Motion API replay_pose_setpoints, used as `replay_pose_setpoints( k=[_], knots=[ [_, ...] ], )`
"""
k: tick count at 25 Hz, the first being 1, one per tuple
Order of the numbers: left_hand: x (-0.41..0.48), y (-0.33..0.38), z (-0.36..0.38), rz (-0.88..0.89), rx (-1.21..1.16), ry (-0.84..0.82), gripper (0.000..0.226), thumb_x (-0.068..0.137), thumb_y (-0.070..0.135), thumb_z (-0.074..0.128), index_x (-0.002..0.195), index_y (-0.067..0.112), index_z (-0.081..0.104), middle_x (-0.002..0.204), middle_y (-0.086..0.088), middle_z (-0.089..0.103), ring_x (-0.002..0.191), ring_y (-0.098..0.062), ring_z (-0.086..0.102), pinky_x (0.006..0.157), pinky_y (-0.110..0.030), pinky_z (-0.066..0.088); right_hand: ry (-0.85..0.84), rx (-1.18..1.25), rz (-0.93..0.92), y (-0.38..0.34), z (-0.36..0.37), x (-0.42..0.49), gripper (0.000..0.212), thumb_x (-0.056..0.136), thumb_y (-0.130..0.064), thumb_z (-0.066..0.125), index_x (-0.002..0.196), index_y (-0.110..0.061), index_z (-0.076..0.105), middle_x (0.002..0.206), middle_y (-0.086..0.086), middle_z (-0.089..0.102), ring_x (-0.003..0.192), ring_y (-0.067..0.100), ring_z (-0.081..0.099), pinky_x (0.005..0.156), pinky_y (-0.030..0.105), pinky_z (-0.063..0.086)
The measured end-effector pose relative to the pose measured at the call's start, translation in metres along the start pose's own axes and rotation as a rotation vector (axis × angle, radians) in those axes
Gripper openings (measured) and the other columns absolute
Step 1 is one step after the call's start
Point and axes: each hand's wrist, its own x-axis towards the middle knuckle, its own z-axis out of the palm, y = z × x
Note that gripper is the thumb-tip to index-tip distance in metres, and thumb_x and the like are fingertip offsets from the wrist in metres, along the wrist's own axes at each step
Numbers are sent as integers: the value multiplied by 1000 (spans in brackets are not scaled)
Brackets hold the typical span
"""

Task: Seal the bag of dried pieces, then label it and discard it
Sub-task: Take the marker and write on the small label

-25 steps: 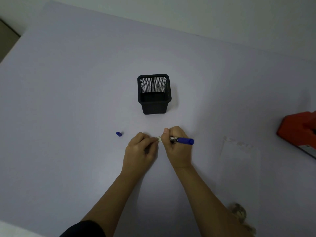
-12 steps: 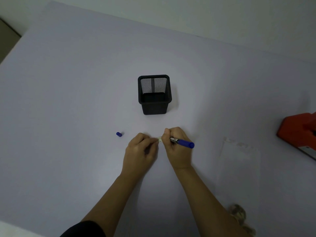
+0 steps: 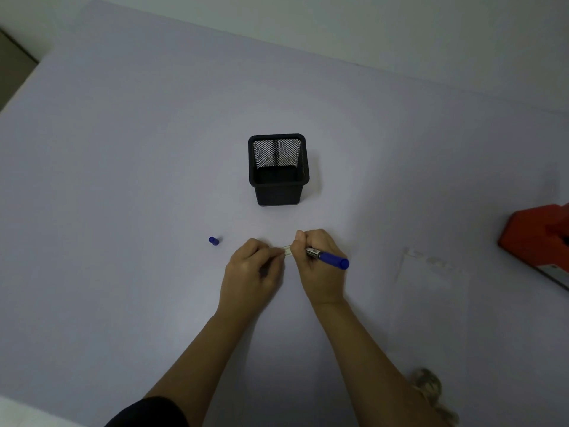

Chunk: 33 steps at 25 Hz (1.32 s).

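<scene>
Looking down from the head view: pinching a small white label [image 3: 288, 251] flat against the table [image 3: 123, 149] with the left hand [image 3: 251, 272], thumb and forefinger closed on its left end. Gripping a blue pen [image 3: 328, 257] in the right hand [image 3: 318, 269], fingers curled tight round the barrel, tip hidden down at the label behind the fingers.

Changing very little over the last second: both hands keeping their places, only the pen's blue rear end dipping a shade lower and toward the wrist. Pointing, by that small tilt, to writing strokes under way rather than a reach or a lift. Judging the labelling step as in progress, with sticking the label on and discarding not yet done.

Lying flat well to the right of the right arm, untouched: the clear bag [image 3: 431, 278], its dried pieces [image 3: 426, 385] bunched at the near end, partly behind the forearm. Not being able to tell whether its mouth is sealed.

Resting left of the hands: the pen cap [image 3: 213, 241], off. Standing beyond them: a black mesh holder [image 3: 277, 171]. Showing at the right edge: a red device [image 3: 538, 238], cut off.

Reading nothing: barcode-like print on the pen barrel, faint marks along the bag's top strip and anything on the label all being too small to make out.
</scene>
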Motion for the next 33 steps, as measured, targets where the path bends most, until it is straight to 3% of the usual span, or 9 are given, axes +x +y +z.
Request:
replay_pose_setpoints(
  k=[8,11,16,23,28,33],
  knots=[
    [1,1,0,-3,2,-3,30,83,27,54,84,5,73,73,-6,64,64,-10,55,61,-10,41,16,-12,-27,-2,0,2,44,93,-28,44,60,0,49,54,14,51,57,17,43,59,-2,34],
    [1,0,-1,-3,-2,-4,30,84,28,54,84,5,73,74,-6,64,64,-9,54,62,-7,39,16,-35,-16,-1,0,1,43,93,-28,46,59,-1,48,54,13,51,56,17,42,57,3,36],
    [1,1,0,9,-10,1,30,83,27,54,83,4,72,73,-7,64,63,-12,55,58,-17,46,20,-80,-13,-1,0,2,34,88,-18,48,58,-2,47,54,10,50,56,18,42,55,8,39],
    [0,0,1,-4,-8,-7,29,84,28,54,84,5,72,75,-7,64,64,-11,55,59,-15,44,2,-58,-3,-1,0,1,46,93,-31,45,59,-1,46,54,10,48,54,18,41,51,14,38],
    [0,1,1,-4,-6,3,29,84,27,54,84,4,72,74,-7,64,66,-7,51,63,-8,39,-5,-63,-15,0,0,0,38,91,-24,47,59,-4,46,53,9,46,54,17,40,54,5,35],
    [0,-1,2,-11,4,5,29,84,27,54,84,4,72,75,-7,64,67,-7,51,63,-8,40,-9,-94,-26,1,0,1,34,89,-17,47,58,-4,44,52,10,45,54,17,38,52,12,35]
  ],
)
